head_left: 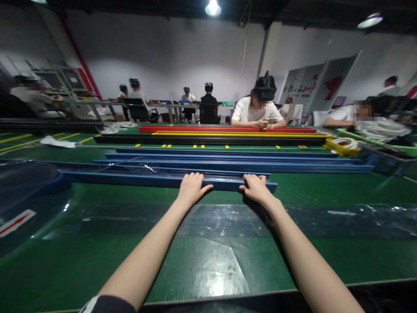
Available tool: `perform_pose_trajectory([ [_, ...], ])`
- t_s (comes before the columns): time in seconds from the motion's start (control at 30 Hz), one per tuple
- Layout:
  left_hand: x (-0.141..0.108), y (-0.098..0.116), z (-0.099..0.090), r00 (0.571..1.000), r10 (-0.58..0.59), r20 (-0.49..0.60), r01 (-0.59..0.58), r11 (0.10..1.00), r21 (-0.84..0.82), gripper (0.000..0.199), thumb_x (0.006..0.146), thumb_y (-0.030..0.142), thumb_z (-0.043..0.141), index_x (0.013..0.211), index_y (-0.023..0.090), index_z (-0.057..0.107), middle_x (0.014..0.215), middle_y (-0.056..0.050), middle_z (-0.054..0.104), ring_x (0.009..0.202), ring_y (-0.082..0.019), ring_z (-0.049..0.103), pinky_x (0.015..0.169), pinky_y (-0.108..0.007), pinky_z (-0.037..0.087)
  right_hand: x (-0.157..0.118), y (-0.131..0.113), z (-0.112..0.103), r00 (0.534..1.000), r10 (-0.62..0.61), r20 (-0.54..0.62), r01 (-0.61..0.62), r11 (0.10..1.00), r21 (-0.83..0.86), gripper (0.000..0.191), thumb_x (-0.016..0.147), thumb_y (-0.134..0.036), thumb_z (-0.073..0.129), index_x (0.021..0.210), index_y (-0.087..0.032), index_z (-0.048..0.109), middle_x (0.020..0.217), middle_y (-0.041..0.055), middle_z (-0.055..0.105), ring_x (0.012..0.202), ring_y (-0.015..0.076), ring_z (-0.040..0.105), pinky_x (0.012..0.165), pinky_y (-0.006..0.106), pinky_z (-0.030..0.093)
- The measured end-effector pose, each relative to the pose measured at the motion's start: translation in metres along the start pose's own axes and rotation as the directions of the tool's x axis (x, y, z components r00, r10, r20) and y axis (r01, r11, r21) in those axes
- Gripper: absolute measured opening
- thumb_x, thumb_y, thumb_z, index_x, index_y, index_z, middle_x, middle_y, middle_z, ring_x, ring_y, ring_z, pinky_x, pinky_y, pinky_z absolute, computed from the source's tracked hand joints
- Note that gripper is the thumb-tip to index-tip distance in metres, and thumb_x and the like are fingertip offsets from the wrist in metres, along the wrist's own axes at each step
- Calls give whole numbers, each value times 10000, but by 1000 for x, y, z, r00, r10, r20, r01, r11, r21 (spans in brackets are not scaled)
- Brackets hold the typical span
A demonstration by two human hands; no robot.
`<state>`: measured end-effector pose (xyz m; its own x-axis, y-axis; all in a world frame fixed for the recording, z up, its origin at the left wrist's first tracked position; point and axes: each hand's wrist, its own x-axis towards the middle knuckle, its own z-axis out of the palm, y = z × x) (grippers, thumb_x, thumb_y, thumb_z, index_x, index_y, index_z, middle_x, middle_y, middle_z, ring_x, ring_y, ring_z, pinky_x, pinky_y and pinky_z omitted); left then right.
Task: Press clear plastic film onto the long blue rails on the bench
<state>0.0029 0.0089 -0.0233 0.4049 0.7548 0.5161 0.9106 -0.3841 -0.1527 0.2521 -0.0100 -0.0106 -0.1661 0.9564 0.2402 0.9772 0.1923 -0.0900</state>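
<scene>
A long blue channel-shaped strip point(150, 179) lies across the green table, with clear plastic film along its trough. My left hand point(193, 188) is closed over it right of its middle, fingers hooked over the far side and thumb along the near wall. Close to the strip's right end, my right hand point(256, 188) grips it the same way. Flat on the table between my forearms and the strip runs a wide band of clear film point(224, 219). At the left, the film curls up into a large loop point(29, 191) with a red-and-white label.
Behind lie more blue strips point(293, 166), then black point(228, 141), yellow point(241, 134) and red strips point(224, 129). A yellow tray point(345, 150) holds a white coil, and a green-rimmed crate point(391, 145) stands at right. A co-worker point(257, 108) sits across the table.
</scene>
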Motion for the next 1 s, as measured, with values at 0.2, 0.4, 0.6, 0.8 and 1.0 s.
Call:
perform_pose_trajectory([
  [0.2, 0, 0, 0, 1000, 1, 5, -1, 1000, 0, 461, 839, 589, 389, 857, 166, 572, 852, -102, 619, 852, -251, 535, 731, -345, 336, -1, 0, 0, 1000, -1, -1, 1, 1000, 2, 114, 810, -273, 490, 851, -169, 511, 958, 89, 634, 944, 236, 524, 757, 335, 251],
  [0.4, 0, 1, -1, 1000, 11, 4, -11, 1000, 16, 456, 846, 582, 378, 892, 170, 570, 862, -101, 619, 849, -247, 531, 728, -344, 328, -1, 0, 1, 1000, -4, -7, 4, 1000, 1, 123, 811, -275, 486, 862, -169, 522, 964, 88, 629, 950, 239, 521, 766, 348, 257],
  [0.6, -1, 1, 0, 999, 36, -7, -36, 999, 27, 417, 857, 561, 379, 942, 196, 561, 887, -81, 623, 851, -234, 529, 725, -335, 315, -1, 0, 1, 1000, -10, -9, 10, 1000, -5, 131, 817, -278, 482, 873, -168, 526, 960, 82, 630, 940, 233, 525, 770, 348, 254],
  [0.8, -1, 1, 1, 999, 23, -28, -23, 1000, 20, 443, 842, 575, 397, 871, 165, 562, 845, -89, 624, 823, -243, 530, 713, -338, 315, -2, -1, 1, 1000, -14, -16, 14, 1000, -3, 133, 817, -273, 477, 877, -166, 528, 976, 86, 629, 948, 234, 523, 769, 343, 253],
  [1.0, -1, 1, 2, 999, 21, -41, -20, 999, 29, 449, 836, 583, 403, 856, 160, 553, 840, -89, 616, 824, -241, 529, 713, -333, 312, -2, -1, 1, 1000, -15, -22, 15, 1000, 0, 136, 818, -274, 475, 876, -166, 531, 967, 84, 628, 942, 235, 522, 772, 348, 254],
])
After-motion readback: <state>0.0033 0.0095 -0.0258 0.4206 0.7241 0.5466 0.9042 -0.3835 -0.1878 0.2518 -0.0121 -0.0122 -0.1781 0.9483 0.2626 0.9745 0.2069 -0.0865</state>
